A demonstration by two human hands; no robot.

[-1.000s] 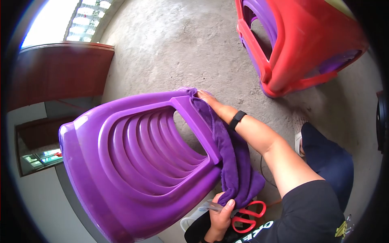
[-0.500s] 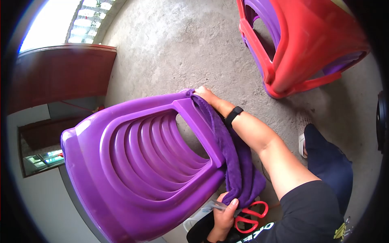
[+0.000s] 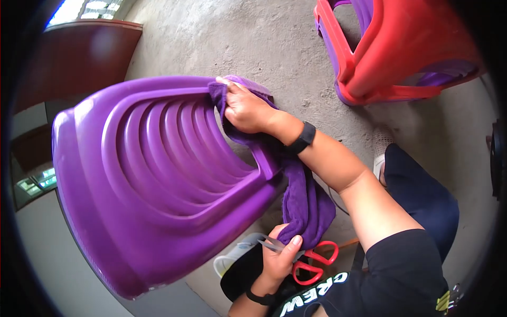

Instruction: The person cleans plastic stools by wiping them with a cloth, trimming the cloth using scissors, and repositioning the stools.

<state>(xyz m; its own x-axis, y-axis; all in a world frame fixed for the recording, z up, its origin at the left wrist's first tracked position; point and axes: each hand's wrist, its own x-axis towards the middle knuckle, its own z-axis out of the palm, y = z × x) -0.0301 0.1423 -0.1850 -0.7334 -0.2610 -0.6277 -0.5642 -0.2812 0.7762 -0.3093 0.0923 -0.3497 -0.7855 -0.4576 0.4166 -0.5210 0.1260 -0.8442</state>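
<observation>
A large purple plastic stool is tilted on its side, its ribbed, hollowed side and opening facing me. My right hand presses a purple cloth against the stool's upper rim, fingers closed around the fabric. The cloth hangs down from there to my left hand, which is closed on the cloth's lower end and on scissors with red handles. The blades point left past my thumb. The fingers of my left hand are partly hidden behind the cloth.
Stacked red and purple stools stand at the upper right on the concrete floor. A clear plastic container is below the purple stool. Dark red panelling is at the left. My leg and shoe are at the right.
My right hand has moved left and over the stool's rim with the cloth. The stool, scissors and left hand appear further up and left in view.
</observation>
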